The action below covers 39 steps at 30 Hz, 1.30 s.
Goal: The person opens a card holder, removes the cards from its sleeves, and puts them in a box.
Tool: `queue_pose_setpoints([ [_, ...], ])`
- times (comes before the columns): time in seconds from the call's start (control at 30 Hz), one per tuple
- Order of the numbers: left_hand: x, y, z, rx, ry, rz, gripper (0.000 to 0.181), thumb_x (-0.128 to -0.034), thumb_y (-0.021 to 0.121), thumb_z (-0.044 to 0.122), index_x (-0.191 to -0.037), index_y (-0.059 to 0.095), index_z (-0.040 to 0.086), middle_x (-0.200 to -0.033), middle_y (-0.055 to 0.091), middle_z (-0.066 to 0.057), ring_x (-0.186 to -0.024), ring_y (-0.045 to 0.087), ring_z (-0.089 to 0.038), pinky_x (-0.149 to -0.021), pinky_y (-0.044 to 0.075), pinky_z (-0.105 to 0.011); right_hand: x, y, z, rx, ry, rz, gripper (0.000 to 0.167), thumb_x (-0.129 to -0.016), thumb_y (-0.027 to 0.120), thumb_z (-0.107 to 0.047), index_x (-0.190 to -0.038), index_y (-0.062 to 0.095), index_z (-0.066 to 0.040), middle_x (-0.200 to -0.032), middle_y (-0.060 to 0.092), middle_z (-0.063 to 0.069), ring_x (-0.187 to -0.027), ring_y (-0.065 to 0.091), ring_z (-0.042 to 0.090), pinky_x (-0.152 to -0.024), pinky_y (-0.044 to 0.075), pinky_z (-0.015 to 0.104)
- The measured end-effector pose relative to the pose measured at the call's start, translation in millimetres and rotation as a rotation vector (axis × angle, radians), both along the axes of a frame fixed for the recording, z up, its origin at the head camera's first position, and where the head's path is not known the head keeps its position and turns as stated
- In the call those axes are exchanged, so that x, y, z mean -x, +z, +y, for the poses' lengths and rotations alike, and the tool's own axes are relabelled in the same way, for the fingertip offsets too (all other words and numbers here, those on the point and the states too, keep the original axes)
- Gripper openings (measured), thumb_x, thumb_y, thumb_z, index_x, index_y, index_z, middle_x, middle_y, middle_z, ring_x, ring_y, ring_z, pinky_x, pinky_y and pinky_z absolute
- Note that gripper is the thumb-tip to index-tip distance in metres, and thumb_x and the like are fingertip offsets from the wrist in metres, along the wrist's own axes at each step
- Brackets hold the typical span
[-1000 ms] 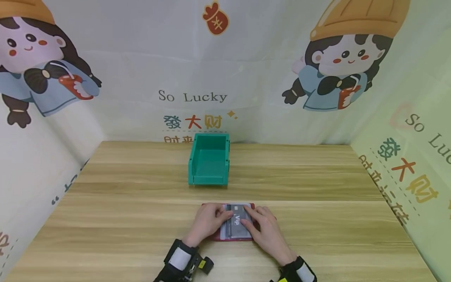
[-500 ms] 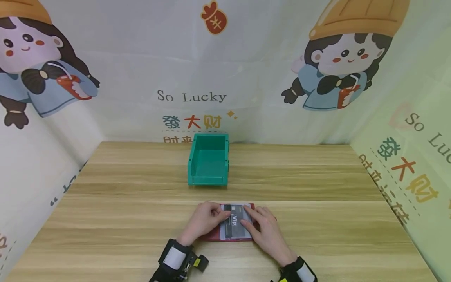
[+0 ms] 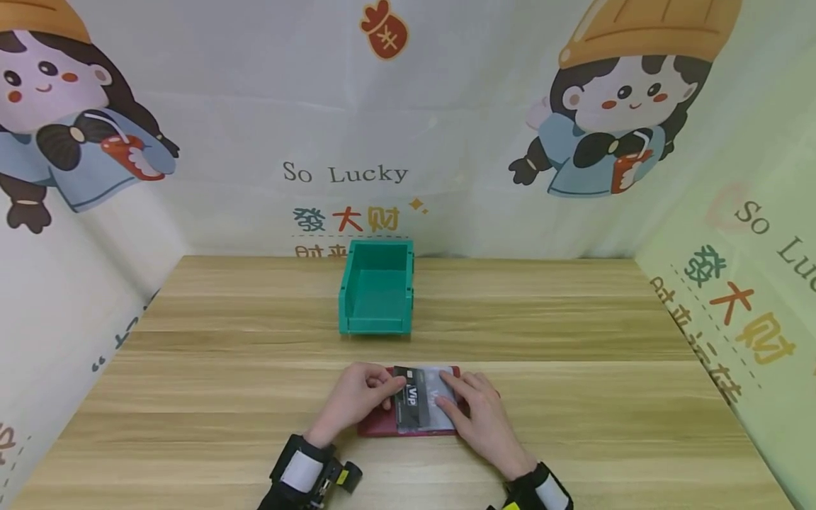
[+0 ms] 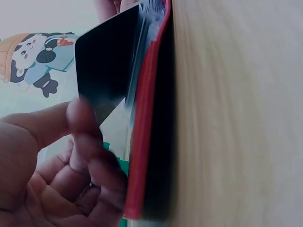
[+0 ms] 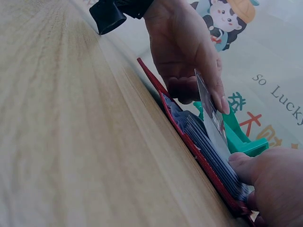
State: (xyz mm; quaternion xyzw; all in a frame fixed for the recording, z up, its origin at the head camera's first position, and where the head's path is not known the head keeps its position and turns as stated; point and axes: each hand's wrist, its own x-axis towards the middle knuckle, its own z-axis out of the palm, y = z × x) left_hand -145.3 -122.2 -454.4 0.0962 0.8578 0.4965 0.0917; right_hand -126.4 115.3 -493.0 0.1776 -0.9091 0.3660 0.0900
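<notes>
A red card holder (image 3: 379, 423) lies unfolded on the table with a stack of clear sleeves (image 3: 440, 397) at its right side. My left hand (image 3: 357, 397) pinches a dark card (image 3: 408, 398) marked "Vip" between thumb and fingers. The card stands partly out of the top sleeve; in the left wrist view the black card (image 4: 106, 61) tilts up from the stack. My right hand (image 3: 478, 414) holds the holder's right side, its thumb (image 5: 241, 165) and index finger over the sleeves. Its other fingers are partly hidden at the edge.
An open green bin (image 3: 377, 290) stands on the wooden table (image 3: 523, 312) beyond the holder. A printed cloth (image 3: 459, 142) with cartoon figures lines the back and both sides. Each wrist wears a black strap with a camera.
My left hand has moved left, drawing the card partway out of the sleeve and uncovering more of the red cover. The right hand has stayed in place.
</notes>
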Motion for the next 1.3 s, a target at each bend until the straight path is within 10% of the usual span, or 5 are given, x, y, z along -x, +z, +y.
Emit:
queue_pose_setpoints([
  [0.3, -1.9, 6.6, -7.2, -0.031, 0.049, -0.050, 0.029, -0.1008, 0.071, 0.020, -0.081, 0.074, -0.002, -0.065, 0.073, -0.007, -0.056, 0.065, -0.006, -0.056, 0.056, -0.025, 0.0, -0.6, 1.2, 0.002, 0.021, 0.055, 0.038, -0.092, 0.081, -0.017, -0.126, 0.074, -0.001, -0.086, 0.057, -0.005, -0.081, 0.044, 0.007, -0.070, 0.033, 0.022],
  [0.77, 4.7, 32.0, -28.3, -0.126, 0.119, -0.082, 0.028, -0.1005, 0.072, 0.018, -0.097, 0.077, -0.009, -0.072, 0.076, -0.010, -0.060, 0.069, -0.008, -0.063, 0.062, -0.030, 0.3, 0.5, 1.3, 0.007, 0.026, 0.028, 0.037, -0.093, 0.080, -0.017, -0.125, 0.075, -0.001, -0.082, 0.051, -0.008, -0.079, 0.042, 0.007, -0.069, 0.031, 0.022],
  [1.3, 33.6, 59.8, -38.7, -0.087, 0.249, 0.081, 0.024, -0.0958, 0.078, 0.015, -0.106, 0.077, -0.007, -0.100, 0.080, -0.023, -0.077, 0.080, -0.023, -0.071, 0.057, -0.019, 0.0, 0.1, 0.9, 0.015, 0.026, 0.052, 0.035, -0.093, 0.080, -0.016, -0.124, 0.075, -0.001, -0.081, 0.052, -0.007, -0.079, 0.042, 0.007, -0.069, 0.030, 0.022],
])
